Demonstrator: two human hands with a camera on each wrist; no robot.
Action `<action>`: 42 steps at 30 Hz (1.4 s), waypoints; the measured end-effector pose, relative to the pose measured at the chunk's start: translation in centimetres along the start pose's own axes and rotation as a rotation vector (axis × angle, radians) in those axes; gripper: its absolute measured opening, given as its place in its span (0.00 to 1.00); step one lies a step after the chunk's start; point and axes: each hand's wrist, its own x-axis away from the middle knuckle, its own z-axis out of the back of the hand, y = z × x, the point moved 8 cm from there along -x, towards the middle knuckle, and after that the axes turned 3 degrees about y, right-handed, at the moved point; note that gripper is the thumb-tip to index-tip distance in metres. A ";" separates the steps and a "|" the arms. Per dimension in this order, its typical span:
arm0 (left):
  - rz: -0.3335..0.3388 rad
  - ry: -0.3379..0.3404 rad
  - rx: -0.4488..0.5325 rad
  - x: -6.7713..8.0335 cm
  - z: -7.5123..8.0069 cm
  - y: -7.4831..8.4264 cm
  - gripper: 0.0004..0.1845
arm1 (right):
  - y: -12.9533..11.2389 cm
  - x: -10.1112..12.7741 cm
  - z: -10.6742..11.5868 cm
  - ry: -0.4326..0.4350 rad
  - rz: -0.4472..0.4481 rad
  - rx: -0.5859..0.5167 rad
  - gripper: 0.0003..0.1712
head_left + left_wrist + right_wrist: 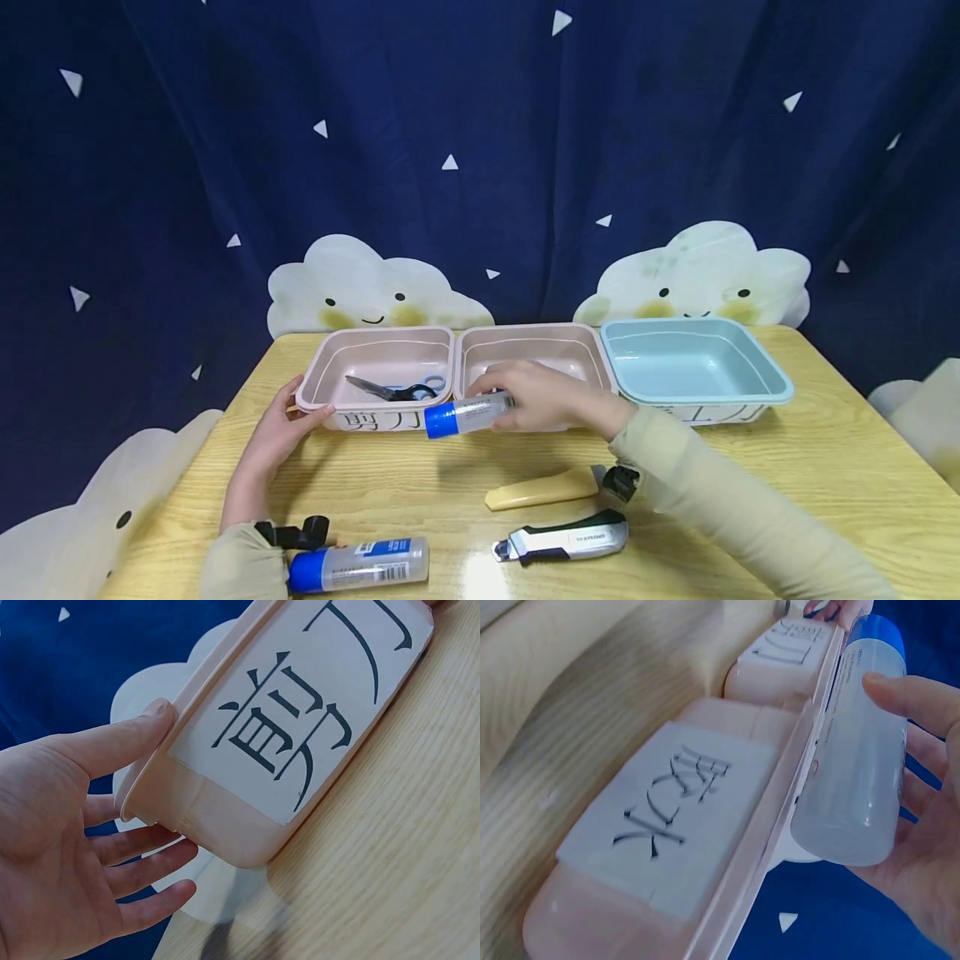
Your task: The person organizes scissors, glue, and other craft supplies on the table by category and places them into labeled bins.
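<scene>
One glue bottle (476, 413), clasped between the right hand's (543, 397) thumb and fingers, blue cap (441, 420) left exposed, at the middle pink bin's (536, 337) front rim. Left of that grip, left pink bin (390, 354), corner lightly pinched by the left hand (279, 429), presumably for steadiness. This side of the grip, yellow cutter (543, 488) and silver cutter (573, 540), apparently within easy reach.

I count two pink bins (390, 346), one blue bin (690, 367), two glue bottles (375, 565), two utility knives (577, 537) and two hands (547, 398); whether the scissors (386, 389) are one pair or two, I can't tell.
</scene>
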 end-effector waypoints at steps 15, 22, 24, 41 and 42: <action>-0.007 0.000 0.012 0.3 0.1 0.1 0.49 | 4.1 1.2 1.7 0.079 -0.065 0.055 0.24; 0.005 -0.008 -0.001 0.5 -0.1 -0.3 0.50 | 5.7 1.7 1.6 0.094 -0.097 0.074 0.25; 0.001 -0.006 0.001 0.4 0.0 -0.1 0.50 | 6.3 1.7 1.7 0.104 -0.108 0.078 0.25; -0.014 0.006 0.012 -0.1 0.0 -0.1 0.50 | 10.6 1.4 0.4 0.102 -0.210 0.122 0.26; -0.015 0.007 0.014 -0.1 0.0 -0.1 0.50 | 10.9 1.3 0.2 0.101 -0.219 0.116 0.26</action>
